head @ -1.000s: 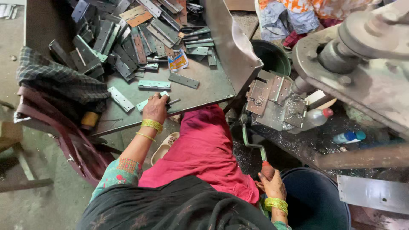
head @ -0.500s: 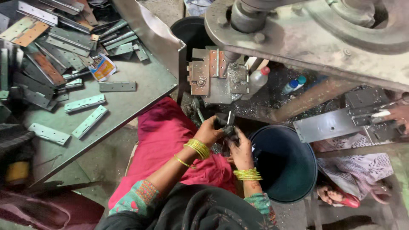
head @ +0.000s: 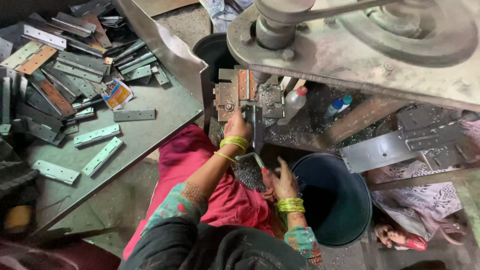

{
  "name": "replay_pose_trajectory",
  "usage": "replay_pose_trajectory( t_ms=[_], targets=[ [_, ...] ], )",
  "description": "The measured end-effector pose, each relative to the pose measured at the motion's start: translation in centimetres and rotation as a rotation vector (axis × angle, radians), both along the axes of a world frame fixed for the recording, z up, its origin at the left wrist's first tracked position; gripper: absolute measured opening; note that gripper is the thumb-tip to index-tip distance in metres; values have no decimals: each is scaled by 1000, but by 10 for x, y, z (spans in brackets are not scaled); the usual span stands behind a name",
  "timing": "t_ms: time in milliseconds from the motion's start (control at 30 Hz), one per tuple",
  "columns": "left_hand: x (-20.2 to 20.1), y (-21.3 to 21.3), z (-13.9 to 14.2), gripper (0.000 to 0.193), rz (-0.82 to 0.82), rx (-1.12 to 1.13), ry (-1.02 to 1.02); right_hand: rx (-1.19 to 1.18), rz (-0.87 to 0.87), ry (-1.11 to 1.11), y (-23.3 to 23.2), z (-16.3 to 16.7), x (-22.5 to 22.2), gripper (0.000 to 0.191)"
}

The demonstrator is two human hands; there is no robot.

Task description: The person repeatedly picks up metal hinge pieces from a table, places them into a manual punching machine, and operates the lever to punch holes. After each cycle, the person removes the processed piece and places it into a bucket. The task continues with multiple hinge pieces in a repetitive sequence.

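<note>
My left hand [head: 235, 129] reaches forward to the die block [head: 235, 92] of a press machine and holds a long metal hinge strip [head: 256, 131] upright against it. My right hand [head: 283, 181] is lower, near my lap, closed around the red-tipped end of a bent green lever rod [head: 250, 158]. Yellow bangles sit on both wrists. My pink-clad lap [head: 200, 165] lies under my left arm. The fingertips of my left hand are hidden behind the hand.
A grey metal table [head: 150, 125] at the left carries several loose hinge strips [head: 97, 135] and a small printed packet [head: 116, 94]. A dark bucket [head: 330, 200] stands right of my right hand. Two plastic bottles [head: 292, 102] stand under the large flywheel [head: 400, 30]. Another person's foot [head: 395, 235] is at the lower right.
My left hand left the table with a hinge strip and went to the press die. My right hand dropped back to the lever rod. The view swung right.
</note>
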State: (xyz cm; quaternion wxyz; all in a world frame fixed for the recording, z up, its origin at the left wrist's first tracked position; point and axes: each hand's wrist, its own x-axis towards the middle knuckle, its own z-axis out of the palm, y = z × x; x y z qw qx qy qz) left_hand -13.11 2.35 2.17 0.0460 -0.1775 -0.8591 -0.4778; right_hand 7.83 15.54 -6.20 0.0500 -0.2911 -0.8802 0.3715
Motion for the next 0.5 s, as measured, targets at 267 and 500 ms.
replay_pose_trajectory(
  t_ms=[267, 500],
  targets=[
    [10, 5, -1, 28, -206, -698, 532, 90, 88, -421, -3, -8, 10, 79],
    [-9, 26, -6, 33, -113, -989, 404, -236, 42, -271, 10, 34, -6, 64]
  ],
)
